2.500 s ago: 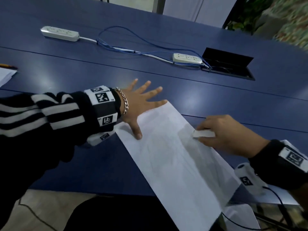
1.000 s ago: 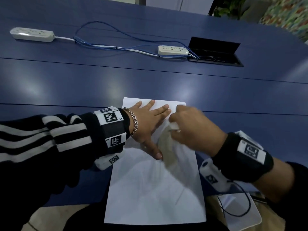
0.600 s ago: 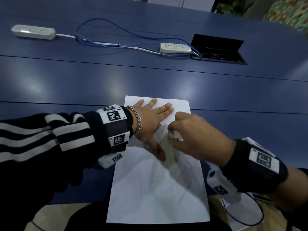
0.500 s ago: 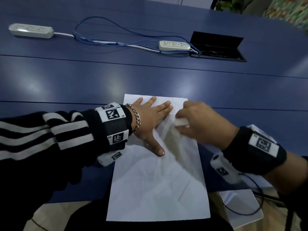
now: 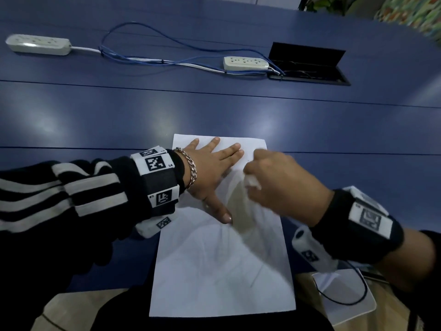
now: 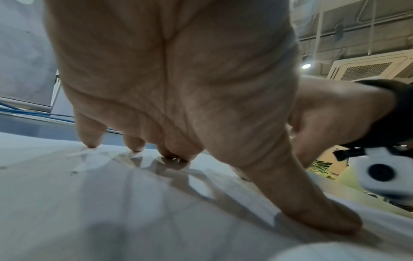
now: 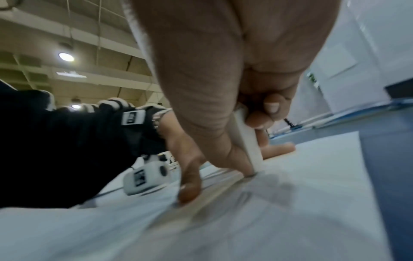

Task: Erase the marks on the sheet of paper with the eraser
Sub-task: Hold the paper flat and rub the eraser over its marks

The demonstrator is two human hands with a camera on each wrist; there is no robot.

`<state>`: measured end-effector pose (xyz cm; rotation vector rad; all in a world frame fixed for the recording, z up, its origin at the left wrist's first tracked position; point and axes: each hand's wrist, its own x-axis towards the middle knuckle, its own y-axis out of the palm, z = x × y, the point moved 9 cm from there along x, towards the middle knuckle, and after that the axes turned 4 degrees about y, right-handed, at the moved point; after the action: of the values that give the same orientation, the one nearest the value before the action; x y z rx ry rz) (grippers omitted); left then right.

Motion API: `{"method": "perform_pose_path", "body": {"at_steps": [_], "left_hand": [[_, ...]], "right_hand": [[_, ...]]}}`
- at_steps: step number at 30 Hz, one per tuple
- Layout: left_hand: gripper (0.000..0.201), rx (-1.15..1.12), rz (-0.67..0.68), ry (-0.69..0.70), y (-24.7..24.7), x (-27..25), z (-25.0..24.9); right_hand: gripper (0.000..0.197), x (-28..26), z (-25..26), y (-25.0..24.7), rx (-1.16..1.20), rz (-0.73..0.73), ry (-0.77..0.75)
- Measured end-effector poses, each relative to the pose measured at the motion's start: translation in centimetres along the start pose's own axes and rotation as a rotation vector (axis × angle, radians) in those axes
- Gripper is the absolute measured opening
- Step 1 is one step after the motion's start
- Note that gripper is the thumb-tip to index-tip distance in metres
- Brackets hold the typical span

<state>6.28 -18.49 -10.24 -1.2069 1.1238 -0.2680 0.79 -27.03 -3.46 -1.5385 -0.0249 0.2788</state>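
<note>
A white sheet of paper lies lengthwise on the blue table, its near end overhanging the table's front edge. My left hand lies flat on the upper left part of the sheet, fingers spread and thumb stretched toward me. My right hand pinches a white eraser between thumb and fingers just right of the left hand. In the right wrist view the eraser stands on end with its lower tip on the paper. Faint grey marks and creases show on the sheet.
Two white power strips joined by blue and white cables lie across the far side of the table. An open black cable hatch sits at the back right. A white tray-like object lies below the table edge at right.
The sheet has been turned from slanted to lengthwise and my left hand moved onto it. Over the last second my right hand rubs the eraser back and forth beside the left hand.
</note>
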Motion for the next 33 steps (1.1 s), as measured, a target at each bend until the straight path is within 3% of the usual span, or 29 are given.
{"method": "perform_pose_path", "body": {"at_steps": [2,7,12,15,17,23,29,33], "left_hand": [[0.165,-0.002,0.004,-0.006,0.0,0.0,0.1],[0.16,-0.028,0.01,0.002,0.4,0.1,0.3],[0.161,-0.11,-0.063,0.079,-0.7,-0.9,1.2],[0.159,-0.14,-0.158,0.061,-2.3,-2.9,3.9],[0.154,-0.164,-0.146,0.053,-2.0,-4.2,5.2],[0.141,-0.193,-0.108,0.067,0.3,-4.2,3.7],[0.155,-0.093,-0.095,0.023,1.8,-2.8,3.3],[0.162,-0.086,-0.086,0.009,2.0,-2.5,3.7]], "right_hand": [[0.016,-0.8,1.2,0.7,0.024,0.053,-0.052],[0.028,1.8,-5.0,-0.2,0.068,-0.037,0.129],[0.04,1.4,-6.9,-1.5,0.223,-0.087,0.148],[0.033,0.2,-8.8,-3.0,0.312,-0.113,0.166],[0.027,-0.4,-9.1,-3.1,0.335,-0.092,0.154],[0.026,1.0,-6.6,-2.2,0.328,-0.007,0.079],[0.036,4.3,-0.9,-0.7,0.148,0.017,-0.161],[0.036,6.0,-0.3,-0.7,0.116,-0.011,-0.148]]}}
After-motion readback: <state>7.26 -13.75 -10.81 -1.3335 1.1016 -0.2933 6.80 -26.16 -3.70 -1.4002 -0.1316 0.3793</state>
